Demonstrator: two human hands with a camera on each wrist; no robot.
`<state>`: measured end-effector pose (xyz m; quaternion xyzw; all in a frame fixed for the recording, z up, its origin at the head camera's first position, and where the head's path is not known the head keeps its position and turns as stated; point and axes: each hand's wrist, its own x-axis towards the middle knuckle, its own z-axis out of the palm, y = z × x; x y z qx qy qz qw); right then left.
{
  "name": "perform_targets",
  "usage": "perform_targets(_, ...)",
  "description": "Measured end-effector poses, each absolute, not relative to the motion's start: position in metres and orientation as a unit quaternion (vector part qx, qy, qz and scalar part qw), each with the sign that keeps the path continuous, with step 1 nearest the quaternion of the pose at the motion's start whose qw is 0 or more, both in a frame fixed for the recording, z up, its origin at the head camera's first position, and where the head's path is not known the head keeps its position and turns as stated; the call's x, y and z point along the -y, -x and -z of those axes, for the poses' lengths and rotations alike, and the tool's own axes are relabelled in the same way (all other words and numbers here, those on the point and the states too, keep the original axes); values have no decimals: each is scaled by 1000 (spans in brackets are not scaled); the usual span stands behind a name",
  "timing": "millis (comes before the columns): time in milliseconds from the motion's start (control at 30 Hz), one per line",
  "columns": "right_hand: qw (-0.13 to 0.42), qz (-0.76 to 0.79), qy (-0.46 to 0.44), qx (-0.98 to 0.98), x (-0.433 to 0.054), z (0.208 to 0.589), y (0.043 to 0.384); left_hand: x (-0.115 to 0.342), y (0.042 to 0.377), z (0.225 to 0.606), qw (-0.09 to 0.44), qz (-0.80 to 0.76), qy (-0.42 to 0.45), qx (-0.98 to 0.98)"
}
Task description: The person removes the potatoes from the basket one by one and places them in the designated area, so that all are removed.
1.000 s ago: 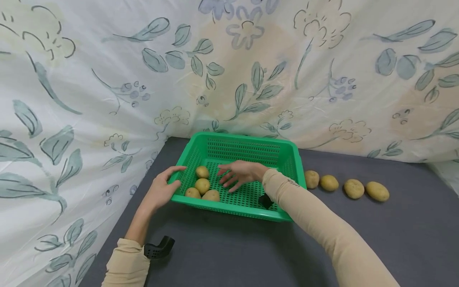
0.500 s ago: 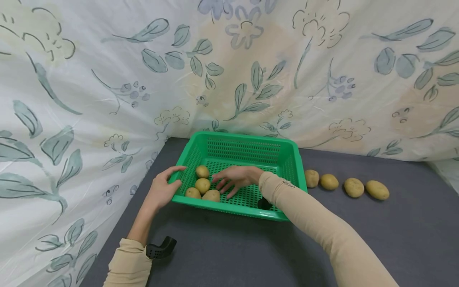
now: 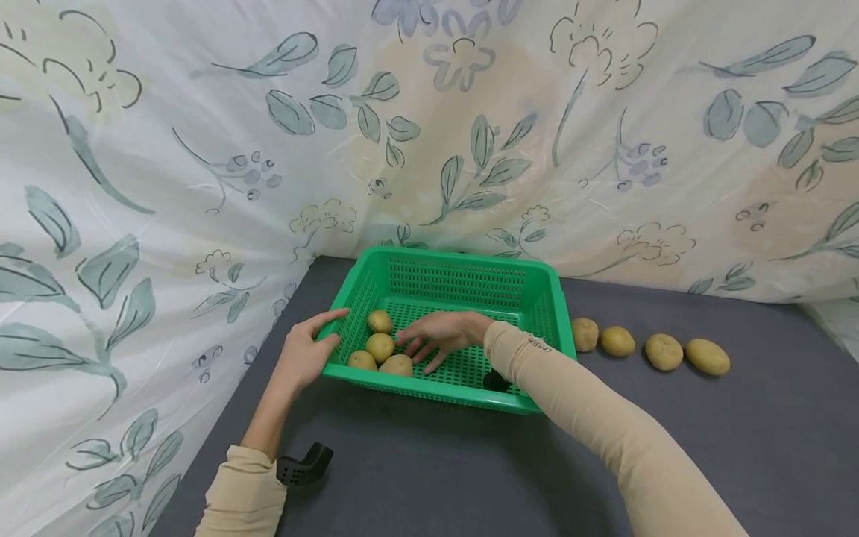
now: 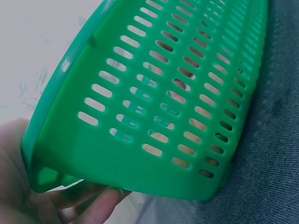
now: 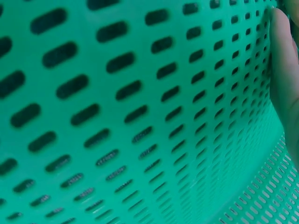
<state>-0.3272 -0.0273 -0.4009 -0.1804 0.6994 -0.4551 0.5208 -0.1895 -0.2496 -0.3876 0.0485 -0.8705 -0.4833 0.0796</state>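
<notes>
A green plastic basket with slotted walls stands on the dark table. My left hand grips its left rim near the front corner; the left wrist view shows the fingers and thumb around the rim's edge. Inside, my right hand hovers low over the slotted floor, its fingers loosely bent and spread, holding nothing. Its fingertips are right beside a potato in the group of several at the basket's left end. Only the edge of this hand shows in the right wrist view, against the green slots.
Several more potatoes lie in a row on the table, to the right of the basket. Behind and to the left hangs a floral cloth, close to the basket's back edge.
My right hand has shifted slightly left and down inside the basket, closer to the potatoes. The left hand keeps its grip on the rim, and the basket and potatoes have stayed put.
</notes>
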Motion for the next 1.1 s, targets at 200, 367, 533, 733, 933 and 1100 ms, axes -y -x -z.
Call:
perform_targets(200,521,449,181,-703,29,399,325,248,189,386,86,474,-52,875)
perform_targets(367,526,439,186,-704,32,399,322,247,189,386,89,466,-54,879)
perform_targets(533,526,421,196,-712,33,398,320,247,188,385,89,463,-56,880)
perform_targets(733,529,380,239,-720,34,395,317,246,188,385,95,460,-52,881)
perform_targets(933,527,375,251,-720,35,393,315,247,188,386,92,457,-58,883)
perform_targets(1100,517,379,262,-721,35,391,312,246,188,385,93,458,-58,882)
